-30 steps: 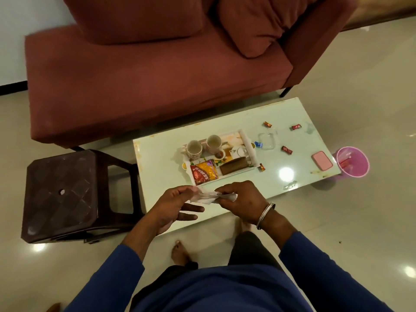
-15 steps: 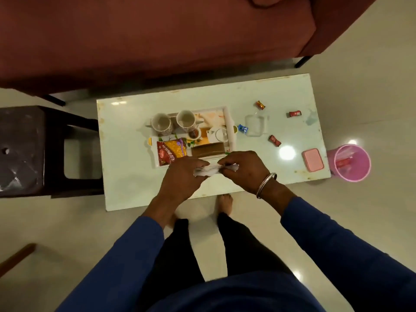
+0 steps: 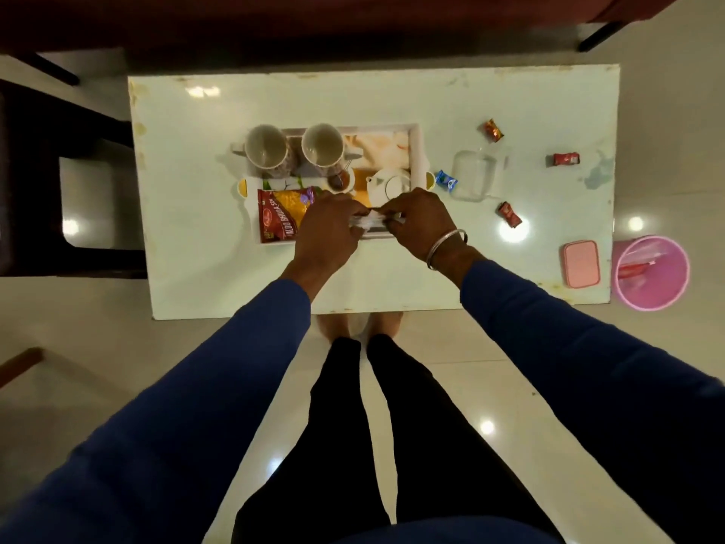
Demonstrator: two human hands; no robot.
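Observation:
A crumpled white tissue (image 3: 368,221) is stretched between my two hands above the near edge of a white tray (image 3: 416,147). My left hand (image 3: 327,229) grips its left end and my right hand (image 3: 418,221), with a metal bangle on the wrist, pinches its right end. On the tray stand two empty mugs (image 3: 266,147), a small white teapot (image 3: 388,186), a little cup of dark liquid (image 3: 340,180) and a red and yellow snack packet (image 3: 280,217). My hands hide the tray's near right part.
The tray sits on a white low table (image 3: 188,249). Several wrapped candies (image 3: 492,130), a clear glass container (image 3: 472,174) and a pink case (image 3: 582,263) lie on its right side. A pink bin (image 3: 651,274) stands at its right end, a dark stool (image 3: 31,170) at its left, a red sofa (image 3: 314,21) behind.
The view has tilted down and moved closer over the table. Both hands, still holding the tissue, have moved forward from the table's near edge to over the tray.

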